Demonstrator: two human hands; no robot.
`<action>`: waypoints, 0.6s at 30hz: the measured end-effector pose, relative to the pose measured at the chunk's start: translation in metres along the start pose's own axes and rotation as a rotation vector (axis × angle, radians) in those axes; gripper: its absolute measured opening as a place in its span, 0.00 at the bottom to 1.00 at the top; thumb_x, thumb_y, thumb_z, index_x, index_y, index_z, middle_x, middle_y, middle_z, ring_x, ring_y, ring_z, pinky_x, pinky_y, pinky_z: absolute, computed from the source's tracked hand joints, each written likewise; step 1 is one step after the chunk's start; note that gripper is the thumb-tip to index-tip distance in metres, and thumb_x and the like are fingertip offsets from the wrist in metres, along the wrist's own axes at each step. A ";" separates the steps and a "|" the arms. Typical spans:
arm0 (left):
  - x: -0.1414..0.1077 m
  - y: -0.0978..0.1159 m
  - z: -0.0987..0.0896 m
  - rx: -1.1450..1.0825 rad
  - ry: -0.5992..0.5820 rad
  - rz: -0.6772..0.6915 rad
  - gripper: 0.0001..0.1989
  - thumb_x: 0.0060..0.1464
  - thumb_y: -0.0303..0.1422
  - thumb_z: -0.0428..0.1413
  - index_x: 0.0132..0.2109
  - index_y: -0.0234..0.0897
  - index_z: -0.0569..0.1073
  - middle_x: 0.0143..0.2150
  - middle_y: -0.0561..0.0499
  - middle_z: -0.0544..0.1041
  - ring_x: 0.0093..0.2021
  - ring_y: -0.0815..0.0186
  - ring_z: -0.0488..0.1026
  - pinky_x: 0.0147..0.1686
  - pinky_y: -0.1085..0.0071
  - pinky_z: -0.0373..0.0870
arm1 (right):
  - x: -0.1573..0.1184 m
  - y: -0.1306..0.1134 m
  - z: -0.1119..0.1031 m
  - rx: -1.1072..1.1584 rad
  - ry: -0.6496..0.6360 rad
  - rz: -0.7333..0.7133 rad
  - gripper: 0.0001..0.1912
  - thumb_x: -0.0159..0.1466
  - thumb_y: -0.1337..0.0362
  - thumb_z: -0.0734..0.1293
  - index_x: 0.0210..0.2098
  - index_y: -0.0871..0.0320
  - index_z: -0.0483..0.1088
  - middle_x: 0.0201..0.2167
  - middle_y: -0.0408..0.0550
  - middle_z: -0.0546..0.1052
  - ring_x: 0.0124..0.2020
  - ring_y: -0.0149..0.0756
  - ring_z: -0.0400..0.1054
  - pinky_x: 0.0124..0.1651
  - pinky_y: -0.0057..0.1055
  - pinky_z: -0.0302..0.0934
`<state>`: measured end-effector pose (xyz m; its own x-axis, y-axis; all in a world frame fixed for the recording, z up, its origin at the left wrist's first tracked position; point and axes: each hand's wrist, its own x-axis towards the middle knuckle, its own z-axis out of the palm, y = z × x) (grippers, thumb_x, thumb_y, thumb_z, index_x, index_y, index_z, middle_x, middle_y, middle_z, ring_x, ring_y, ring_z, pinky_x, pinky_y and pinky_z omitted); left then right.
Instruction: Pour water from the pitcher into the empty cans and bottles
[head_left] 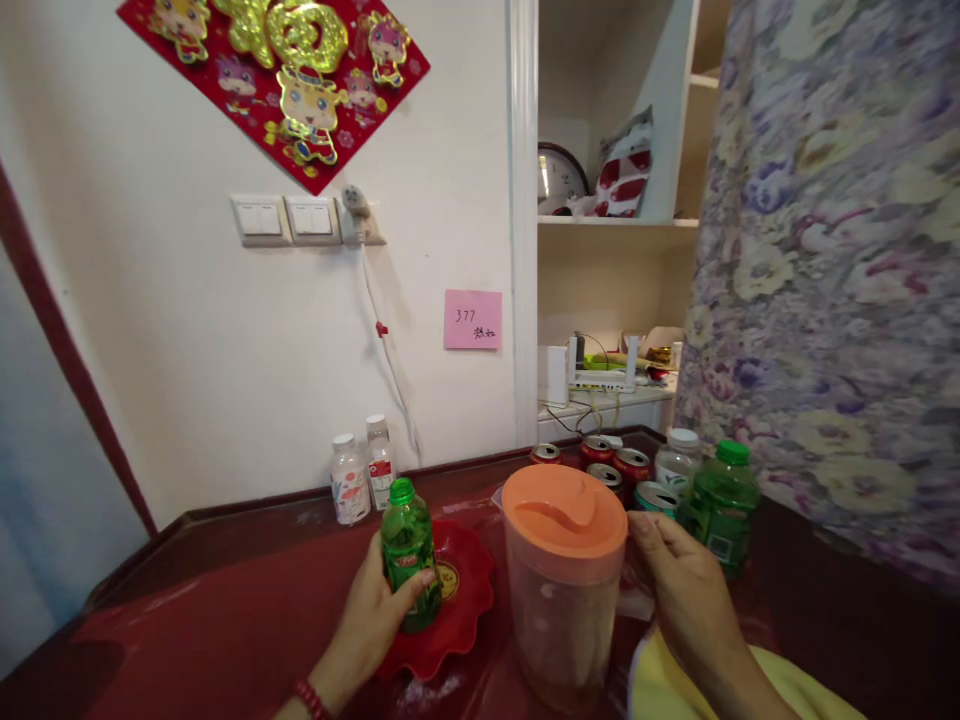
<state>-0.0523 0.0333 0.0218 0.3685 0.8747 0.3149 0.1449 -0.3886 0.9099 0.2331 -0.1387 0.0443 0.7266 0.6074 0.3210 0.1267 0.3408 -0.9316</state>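
Observation:
My left hand [367,620] is wrapped round a green plastic bottle [409,550] with a green cap or neck ring at its top. The bottle is upright above a red scalloped plate [474,600], and I cannot tell whether it touches the plate. My right hand [686,580] is closed at the handle of a clear pitcher [562,620], its fingers partly hidden. An orange lid [566,510] covers the pitcher, and a little liquid seems to lie at its bottom. Beneath my right forearm lies a yellow cloth [660,680].
Behind the pitcher stand several drink cans [631,465], a clear jar [677,458] and a larger green bottle [724,505]. Two small white-capped bottles [350,480] are against the wall. A white cord [390,360] hangs from the socket; a floral curtain [825,300] borders the right.

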 end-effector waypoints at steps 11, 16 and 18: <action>0.001 0.006 -0.006 -0.033 0.001 -0.034 0.39 0.47 0.43 0.67 0.62 0.36 0.62 0.56 0.39 0.74 0.56 0.49 0.72 0.56 0.56 0.69 | -0.008 -0.001 -0.008 -0.013 -0.033 0.027 0.25 0.58 0.40 0.68 0.37 0.57 0.77 0.32 0.49 0.80 0.34 0.43 0.71 0.36 0.33 0.66; 0.001 0.015 -0.005 -0.120 0.011 -0.093 0.40 0.42 0.42 0.70 0.60 0.37 0.65 0.55 0.40 0.76 0.55 0.48 0.73 0.55 0.57 0.71 | -0.008 -0.002 -0.013 0.026 0.061 -0.042 0.26 0.60 0.42 0.66 0.46 0.55 0.75 0.47 0.54 0.76 0.53 0.51 0.67 0.56 0.46 0.58; -0.001 0.024 -0.003 -0.149 0.018 -0.125 0.39 0.39 0.41 0.71 0.58 0.36 0.67 0.54 0.40 0.77 0.54 0.48 0.74 0.54 0.57 0.72 | -0.011 -0.007 -0.013 0.075 0.237 -0.169 0.24 0.63 0.45 0.66 0.50 0.54 0.71 0.51 0.53 0.72 0.52 0.48 0.66 0.57 0.48 0.56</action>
<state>-0.0522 0.0243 0.0443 0.3397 0.9189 0.2006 0.0509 -0.2309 0.9716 0.2336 -0.1569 0.0447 0.8378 0.3561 0.4139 0.2158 0.4804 -0.8501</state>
